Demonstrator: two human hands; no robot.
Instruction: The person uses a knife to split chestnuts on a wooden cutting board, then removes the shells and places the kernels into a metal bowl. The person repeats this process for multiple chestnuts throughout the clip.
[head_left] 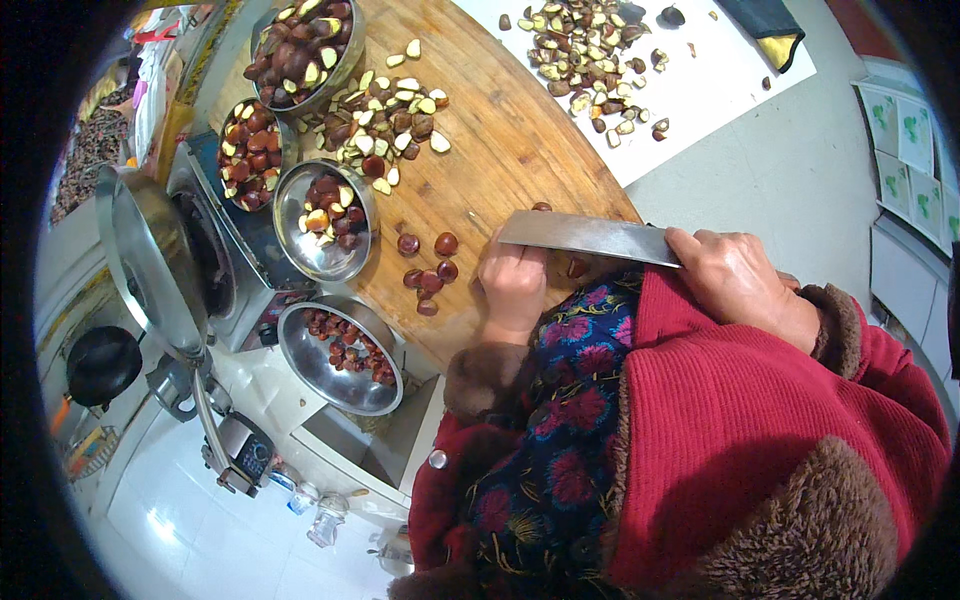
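halving chestnuts, well along
left hand [513, 285] pinching a chestnut under cleaver [585, 238] gripped by right hand [738, 280]; whole chestnuts [428, 265] beside left hand uncut, bowls [325, 220] beyond hold halves.

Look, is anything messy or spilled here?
Yes. Cut chestnut pieces lie loose on the wooden board beside the bowls instead of in them. More bits are scattered over the white sheet. The left hand and the right hand with the cleaver look normal.
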